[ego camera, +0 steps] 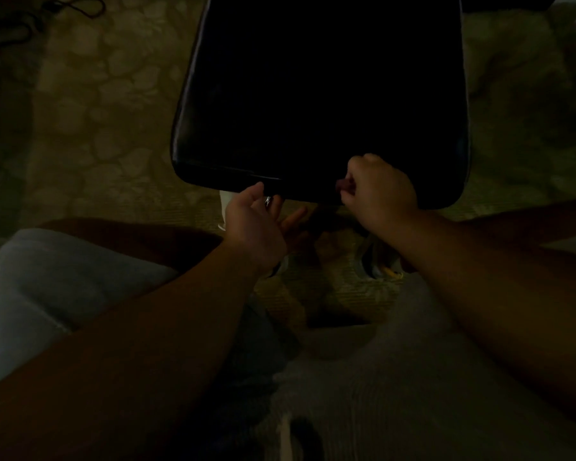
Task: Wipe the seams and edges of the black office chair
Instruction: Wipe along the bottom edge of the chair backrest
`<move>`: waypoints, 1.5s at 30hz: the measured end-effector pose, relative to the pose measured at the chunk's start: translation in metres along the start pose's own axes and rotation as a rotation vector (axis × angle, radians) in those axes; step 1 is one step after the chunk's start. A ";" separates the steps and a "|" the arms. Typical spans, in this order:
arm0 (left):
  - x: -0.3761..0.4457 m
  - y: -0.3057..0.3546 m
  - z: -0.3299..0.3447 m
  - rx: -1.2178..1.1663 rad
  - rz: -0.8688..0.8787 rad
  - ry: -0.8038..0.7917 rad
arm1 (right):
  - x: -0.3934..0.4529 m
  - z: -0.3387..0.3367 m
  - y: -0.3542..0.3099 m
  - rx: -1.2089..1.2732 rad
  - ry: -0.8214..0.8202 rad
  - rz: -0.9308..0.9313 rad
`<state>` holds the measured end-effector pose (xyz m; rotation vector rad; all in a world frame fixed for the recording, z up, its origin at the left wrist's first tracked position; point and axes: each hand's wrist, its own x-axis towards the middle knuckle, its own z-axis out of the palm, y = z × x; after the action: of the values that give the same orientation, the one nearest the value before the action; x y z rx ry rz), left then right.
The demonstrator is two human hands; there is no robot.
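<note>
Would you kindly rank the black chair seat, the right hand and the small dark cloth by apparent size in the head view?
1. Black chair seat, largest.
2. Right hand.
3. Small dark cloth, mostly hidden in that hand.

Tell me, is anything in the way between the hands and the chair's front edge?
Nothing visible. The right hand is already curled against the black chair seat at its front edge. The left hand reaches just under that edge, thumb touching it.

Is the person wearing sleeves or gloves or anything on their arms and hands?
No gloves and no sleeves in view: both forearms are bare. The left hand seems to carry a small shiny ring on one finger. The right hand shows nothing worn. The dim picture hides finer detail.
</note>
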<state>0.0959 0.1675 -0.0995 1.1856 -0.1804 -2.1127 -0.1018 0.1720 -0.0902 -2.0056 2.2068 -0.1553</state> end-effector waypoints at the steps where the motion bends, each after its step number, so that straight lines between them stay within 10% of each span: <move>1: 0.000 0.000 0.000 -0.002 0.002 -0.002 | -0.001 0.003 -0.002 -0.034 -0.042 -0.036; 31: 0.005 -0.002 -0.002 0.017 -0.012 0.011 | 0.008 -0.002 -0.009 0.011 0.082 0.042; 45: 0.012 -0.002 -0.003 0.028 -0.007 0.027 | 0.018 0.005 -0.015 -0.099 0.007 -0.236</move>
<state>0.0934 0.1616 -0.1104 1.2329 -0.1948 -2.1050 -0.0878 0.1524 -0.0927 -2.3181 2.0126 -0.0820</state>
